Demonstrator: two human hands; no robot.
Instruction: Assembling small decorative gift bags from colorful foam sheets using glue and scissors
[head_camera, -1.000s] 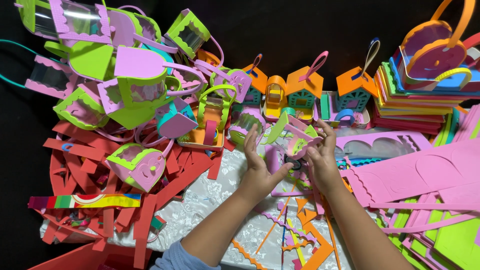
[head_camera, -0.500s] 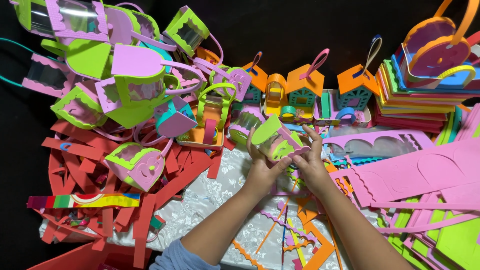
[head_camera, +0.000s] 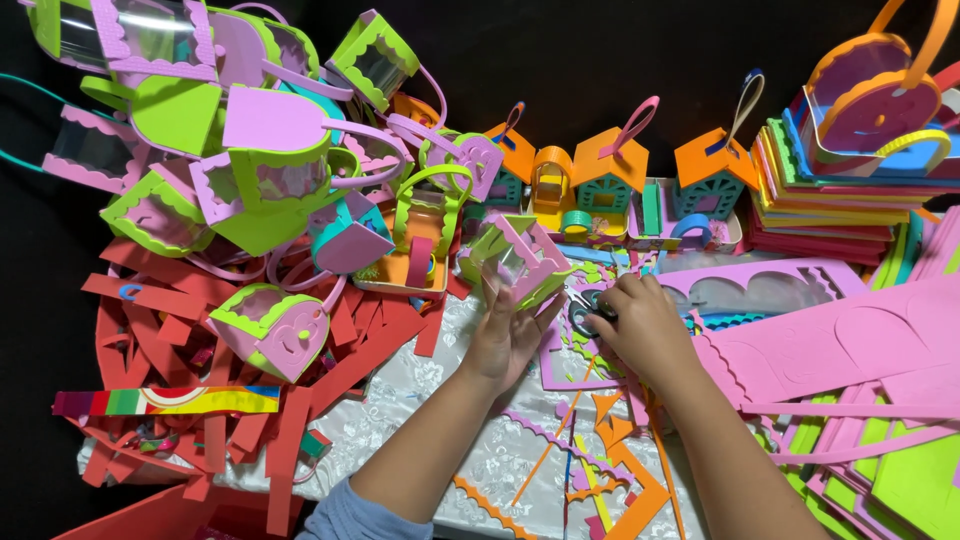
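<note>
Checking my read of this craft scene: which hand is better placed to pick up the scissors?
Right. The right hand already rests on the scissors, fingers over the handles. The left hand is occupied, holding up the pink and green foam basket.

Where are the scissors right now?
In the head view, the scissors lie just right of centre under the right hand, beside the pink-and-green foam basket in the left hand.

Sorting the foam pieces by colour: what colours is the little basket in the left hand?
Pink with lime-green scalloped trim, seen in the head view: basket, left hand.
</note>
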